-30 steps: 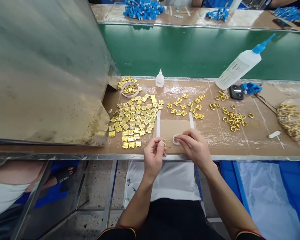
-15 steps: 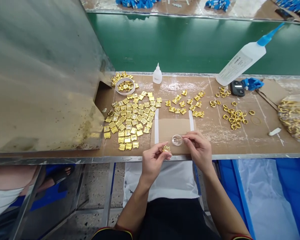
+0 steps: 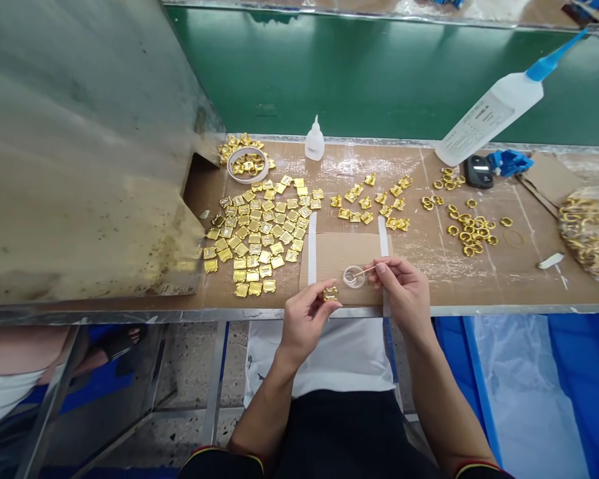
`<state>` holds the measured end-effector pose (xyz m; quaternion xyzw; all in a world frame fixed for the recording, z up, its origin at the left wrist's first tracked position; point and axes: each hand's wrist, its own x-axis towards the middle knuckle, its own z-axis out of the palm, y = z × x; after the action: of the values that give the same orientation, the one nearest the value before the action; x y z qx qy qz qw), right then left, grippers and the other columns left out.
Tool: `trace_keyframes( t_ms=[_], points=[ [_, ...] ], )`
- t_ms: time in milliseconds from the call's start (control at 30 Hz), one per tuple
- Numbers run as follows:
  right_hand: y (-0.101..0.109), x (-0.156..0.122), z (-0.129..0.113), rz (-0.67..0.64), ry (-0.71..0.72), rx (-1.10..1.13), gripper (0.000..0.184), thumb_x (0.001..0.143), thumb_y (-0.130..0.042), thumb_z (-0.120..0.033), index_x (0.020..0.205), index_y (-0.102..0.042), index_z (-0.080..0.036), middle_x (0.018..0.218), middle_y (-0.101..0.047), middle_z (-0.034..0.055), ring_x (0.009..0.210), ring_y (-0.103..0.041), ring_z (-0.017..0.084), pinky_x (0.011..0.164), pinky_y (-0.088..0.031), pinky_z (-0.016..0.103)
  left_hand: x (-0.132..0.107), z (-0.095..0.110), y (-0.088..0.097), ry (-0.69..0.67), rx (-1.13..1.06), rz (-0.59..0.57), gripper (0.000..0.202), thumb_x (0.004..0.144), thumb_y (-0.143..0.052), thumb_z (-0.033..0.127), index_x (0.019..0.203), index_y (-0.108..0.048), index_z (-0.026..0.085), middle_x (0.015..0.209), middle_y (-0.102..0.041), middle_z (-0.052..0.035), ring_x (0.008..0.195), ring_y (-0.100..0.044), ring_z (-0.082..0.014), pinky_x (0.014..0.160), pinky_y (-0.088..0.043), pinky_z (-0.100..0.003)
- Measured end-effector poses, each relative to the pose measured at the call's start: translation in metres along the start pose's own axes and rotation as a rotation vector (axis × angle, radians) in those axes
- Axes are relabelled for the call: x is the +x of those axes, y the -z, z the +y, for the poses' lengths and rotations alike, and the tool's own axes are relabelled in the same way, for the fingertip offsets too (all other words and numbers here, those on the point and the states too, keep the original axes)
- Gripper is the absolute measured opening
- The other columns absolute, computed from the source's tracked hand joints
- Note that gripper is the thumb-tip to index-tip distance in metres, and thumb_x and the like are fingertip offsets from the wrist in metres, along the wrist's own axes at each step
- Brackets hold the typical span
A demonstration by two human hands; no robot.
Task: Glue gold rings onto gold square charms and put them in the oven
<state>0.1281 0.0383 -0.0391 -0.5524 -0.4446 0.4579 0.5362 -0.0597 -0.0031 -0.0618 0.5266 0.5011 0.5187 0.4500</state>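
Between the thumb and fingers of my left hand (image 3: 302, 322) is a small gold metal piece (image 3: 330, 293), held just above the bench's front edge. My right hand (image 3: 404, 293) pinches a thin wooden stick (image 3: 367, 270), its tip inside a small clear round dish (image 3: 353, 277). That dish rests on a cardboard sheet (image 3: 344, 247) with white tape strips down both sides. Left of the sheet lie many flat gold pieces (image 3: 259, 229) in loose rows. Behind it are several gold pieces (image 3: 364, 203) with raised parts.
Gold rings (image 3: 472, 233) lie to the right, near a large blue-tipped bottle (image 3: 489, 120). A small white bottle (image 3: 315, 140) stands at the back. A tape roll (image 3: 248, 165) surrounds some gold pieces. A metal panel (image 3: 84, 159) borders the left; a blue bin (image 3: 574, 372) sits below right.
My right hand has shifted slightly right and up, and more of the stick shows, its tip still in the dish. My left hand has tilted the gold piece a little. The camera view has shifted slightly.
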Motion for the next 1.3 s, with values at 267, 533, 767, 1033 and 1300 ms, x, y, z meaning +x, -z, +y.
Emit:
trace_keyframes(
  t_ms=[267,533,767,1033,1300],
  points=[
    [-0.006,-0.030,-0.023,0.041,0.157,-0.082,0.020,0.095,-0.074,-0.042,0.090,-0.072,-0.023,0.082,-0.081,0.0030,0.059,-0.070,0.014,0.056,-0.060,0.027,-0.001,0.001,-0.002,0.030,0.034,-0.012,0.023,0.085,-0.081,0.029,0.104,-0.080,0.016,0.065,-0.061,0.0027,0.053,-0.050,-0.0085,0.051,-0.045,-0.019],
    [-0.021,-0.050,-0.016,-0.110,0.213,-0.123,0.011,0.100,-0.068,-0.033,0.098,-0.072,-0.023,0.090,-0.083,0.0059,0.077,-0.080,0.020,0.058,-0.067,0.028,0.000,0.004,-0.003,0.072,-0.043,-0.034,0.025,0.084,-0.083,0.034,0.101,-0.079,0.015,0.061,-0.063,0.0019,0.052,-0.056,-0.0101,0.052,-0.049,-0.020],
    [-0.023,-0.051,-0.012,-0.128,0.242,-0.170,0.008,0.101,-0.066,-0.029,0.100,-0.072,-0.024,0.091,-0.084,0.0057,0.078,-0.082,0.020,0.061,-0.068,0.027,-0.001,0.006,-0.003,0.110,-0.095,-0.059,0.026,0.084,-0.083,0.033,0.101,-0.079,0.014,0.063,-0.069,0.0002,0.051,-0.063,-0.0110,0.053,-0.056,-0.021],
    [-0.022,-0.051,-0.009,-0.123,0.266,-0.255,0.010,0.100,-0.067,-0.032,0.099,-0.073,-0.023,0.090,-0.084,0.0064,0.075,-0.081,0.020,0.064,-0.070,0.030,-0.002,0.004,-0.003,0.129,-0.115,-0.062,0.029,0.084,-0.084,0.036,0.102,-0.079,0.014,0.071,-0.075,-0.0035,0.057,-0.071,-0.0145,0.059,-0.063,-0.023],
    [-0.022,-0.049,-0.012,-0.128,0.252,-0.248,0.011,0.101,-0.066,-0.032,0.098,-0.073,-0.023,0.091,-0.084,0.0067,0.070,-0.081,0.020,0.060,-0.069,0.029,-0.003,0.003,0.000,0.097,-0.117,-0.113,0.028,0.088,-0.079,0.030,0.112,-0.079,0.015,0.094,-0.082,-0.0103,0.072,-0.077,-0.0177,0.067,-0.067,-0.026]
  ],
)
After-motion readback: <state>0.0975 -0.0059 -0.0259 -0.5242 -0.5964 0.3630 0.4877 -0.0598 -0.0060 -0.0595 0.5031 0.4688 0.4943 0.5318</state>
